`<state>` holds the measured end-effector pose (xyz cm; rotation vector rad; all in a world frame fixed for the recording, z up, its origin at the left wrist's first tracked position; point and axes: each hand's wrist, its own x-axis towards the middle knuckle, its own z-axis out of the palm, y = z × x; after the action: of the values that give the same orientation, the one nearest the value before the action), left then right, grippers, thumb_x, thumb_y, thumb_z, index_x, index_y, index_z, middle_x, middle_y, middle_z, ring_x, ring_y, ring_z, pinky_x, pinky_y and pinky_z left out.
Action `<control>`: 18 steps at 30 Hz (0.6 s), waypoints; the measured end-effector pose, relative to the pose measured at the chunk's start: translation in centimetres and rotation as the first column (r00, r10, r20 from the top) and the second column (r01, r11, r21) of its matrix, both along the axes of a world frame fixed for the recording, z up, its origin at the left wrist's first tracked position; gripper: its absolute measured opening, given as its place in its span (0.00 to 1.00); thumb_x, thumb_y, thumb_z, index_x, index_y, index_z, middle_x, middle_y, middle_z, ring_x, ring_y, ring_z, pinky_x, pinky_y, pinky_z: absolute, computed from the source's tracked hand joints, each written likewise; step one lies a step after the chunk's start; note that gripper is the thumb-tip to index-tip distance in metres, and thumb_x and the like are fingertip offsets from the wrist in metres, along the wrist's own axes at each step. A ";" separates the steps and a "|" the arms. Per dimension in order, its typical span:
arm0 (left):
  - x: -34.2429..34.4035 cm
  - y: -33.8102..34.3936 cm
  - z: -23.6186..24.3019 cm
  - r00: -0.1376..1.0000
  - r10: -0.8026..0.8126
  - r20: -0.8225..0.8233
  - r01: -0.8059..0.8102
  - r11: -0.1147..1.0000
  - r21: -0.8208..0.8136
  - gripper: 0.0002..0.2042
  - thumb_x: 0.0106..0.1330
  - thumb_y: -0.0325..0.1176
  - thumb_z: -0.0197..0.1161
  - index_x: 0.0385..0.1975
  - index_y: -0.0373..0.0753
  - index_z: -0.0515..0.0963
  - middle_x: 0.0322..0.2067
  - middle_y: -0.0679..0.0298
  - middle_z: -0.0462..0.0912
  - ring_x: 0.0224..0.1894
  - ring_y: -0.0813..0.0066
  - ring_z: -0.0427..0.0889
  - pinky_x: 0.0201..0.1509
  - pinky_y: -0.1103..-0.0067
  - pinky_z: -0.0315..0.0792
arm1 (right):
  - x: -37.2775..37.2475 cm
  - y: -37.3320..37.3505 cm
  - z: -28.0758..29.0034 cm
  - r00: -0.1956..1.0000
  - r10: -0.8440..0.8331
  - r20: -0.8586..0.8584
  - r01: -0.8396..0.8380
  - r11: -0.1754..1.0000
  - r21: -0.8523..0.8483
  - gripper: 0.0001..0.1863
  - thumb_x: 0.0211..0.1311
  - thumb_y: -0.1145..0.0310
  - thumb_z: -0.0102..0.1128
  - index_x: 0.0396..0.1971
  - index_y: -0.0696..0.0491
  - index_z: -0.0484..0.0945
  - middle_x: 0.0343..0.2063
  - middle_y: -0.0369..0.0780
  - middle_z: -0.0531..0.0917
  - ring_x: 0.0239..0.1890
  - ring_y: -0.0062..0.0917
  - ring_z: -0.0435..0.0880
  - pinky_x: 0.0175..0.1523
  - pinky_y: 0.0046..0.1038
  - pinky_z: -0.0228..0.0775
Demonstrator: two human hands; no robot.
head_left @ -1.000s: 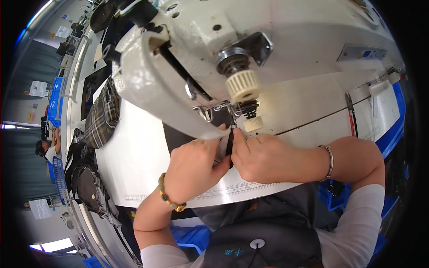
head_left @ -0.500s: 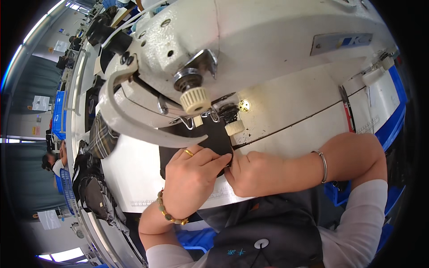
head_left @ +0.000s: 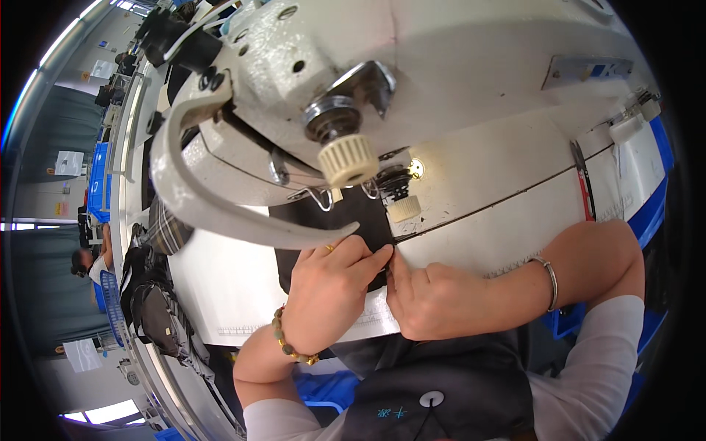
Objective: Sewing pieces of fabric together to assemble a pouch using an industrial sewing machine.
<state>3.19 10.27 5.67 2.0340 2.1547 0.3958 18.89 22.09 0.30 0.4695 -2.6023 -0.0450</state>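
A piece of black fabric [head_left: 334, 220] lies flat on the white bed of a sewing machine [head_left: 471, 66], partly beneath its curved white lever [head_left: 220, 217]. My left hand [head_left: 329, 290] rests on the fabric, with thumb and forefinger closed at its right edge. Opposite it, my right hand [head_left: 437, 298] pinches the same edge, its fingertips nearly meeting those of the left. Cream tension knobs [head_left: 348, 160] stand just above the fabric. The needle and presser foot are hidden behind the machine head.
Red-handled tweezers or snips [head_left: 585, 187] lie on the bed at the right. Ruler markings run along the table's front edge. Dark bundled garments [head_left: 151, 305] and plaid cloth [head_left: 169, 226] sit at the left. Another person [head_left: 95, 264] is seated far left beside a blue basket [head_left: 110, 305].
Both hands have shifted slightly right and down in the picture, along with the fabric and machine, as the view moved. The fingers still pinch the fabric's right edge.
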 end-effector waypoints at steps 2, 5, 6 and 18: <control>-0.3 0.0 -0.1 1.000 -0.017 0.015 0.017 1.000 -0.019 0.17 0.50 0.21 0.68 0.42 0.41 0.87 0.27 0.69 0.76 0.32 0.67 0.74 0.38 0.74 0.67 | 0.0 0.0 0.1 1.000 -0.005 -0.003 0.005 1.000 -0.007 0.15 0.34 0.66 0.60 0.18 0.64 0.81 0.23 0.59 0.83 0.20 0.29 0.79 0.15 0.21 0.60; -0.8 0.4 -0.6 1.000 0.006 0.009 -0.006 1.000 0.016 0.17 0.50 0.21 0.68 0.41 0.42 0.87 0.27 0.69 0.76 0.33 0.68 0.75 0.39 0.73 0.67 | -0.5 0.4 -0.1 0.998 -0.052 -0.027 0.053 0.997 0.064 0.15 0.36 0.67 0.60 0.21 0.65 0.82 0.25 0.60 0.85 0.18 0.25 0.77 0.15 0.21 0.60; -1.0 0.6 -0.8 1.000 0.013 0.009 -0.013 1.000 0.019 0.17 0.50 0.21 0.68 0.41 0.42 0.87 0.27 0.69 0.76 0.33 0.68 0.75 0.39 0.73 0.67 | -0.8 0.7 -0.2 0.995 -0.082 -0.064 0.090 0.988 0.128 0.15 0.37 0.68 0.60 0.22 0.65 0.82 0.27 0.60 0.85 0.17 0.23 0.76 0.15 0.21 0.59; -3.1 2.6 -2.8 0.991 0.087 -0.099 -0.064 0.976 0.209 0.10 0.51 0.19 0.63 0.32 0.39 0.85 0.32 0.67 0.80 0.39 0.63 0.77 0.45 0.68 0.67 | -2.7 2.9 -0.1 0.976 -0.188 0.112 0.179 0.980 0.088 0.15 0.47 0.69 0.60 0.33 0.63 0.83 0.41 0.63 0.84 0.15 0.21 0.77 0.20 0.22 0.69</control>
<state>0.09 12.89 2.86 2.1285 2.3496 0.5531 16.21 25.00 0.16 0.2634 -2.7629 -0.1857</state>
